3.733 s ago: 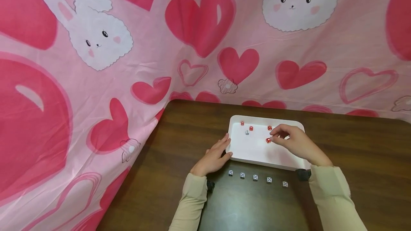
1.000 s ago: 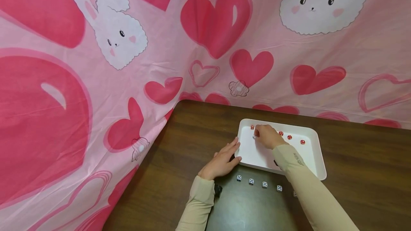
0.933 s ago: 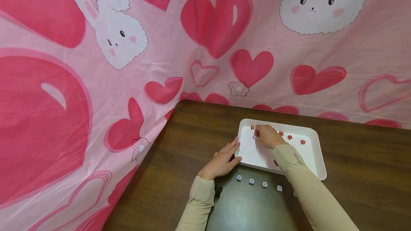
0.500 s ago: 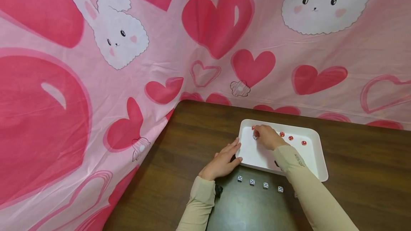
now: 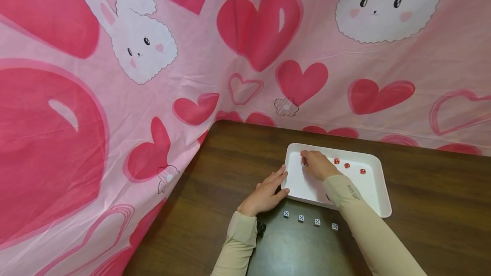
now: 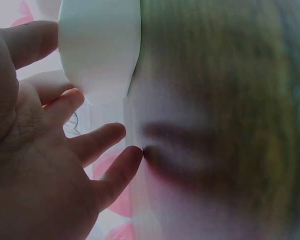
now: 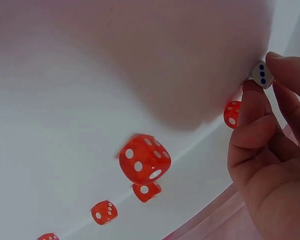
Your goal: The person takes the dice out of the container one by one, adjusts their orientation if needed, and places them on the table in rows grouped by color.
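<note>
My right hand (image 5: 318,166) reaches over the left part of a white tray (image 5: 374,191). It pinches a white die (image 7: 262,75) with blue pips between thumb and fingers; three pips face the right wrist camera. Just behind those fingers lies a red die (image 7: 232,114). Other red dice (image 5: 347,165) lie along the tray's far side, right of the hand; one red die (image 7: 145,159) looms large in the right wrist view. My left hand (image 5: 262,195) rests against the tray's left end, fingers spread and fairly straight, thumb at the near corner.
Several white dice (image 5: 317,222) stand in a row on the dark wooden table (image 5: 215,173), between the tray and me. My right forearm (image 5: 368,220) crosses the tray's near edge. A pink cloth (image 5: 192,67) with hearts and rabbits hangs behind and to the left.
Since the oldest frame, my right hand has moved left to the white die and pinched it; the red dice have shifted into a row. Lately the white die turns slightly; the left hand stays.
</note>
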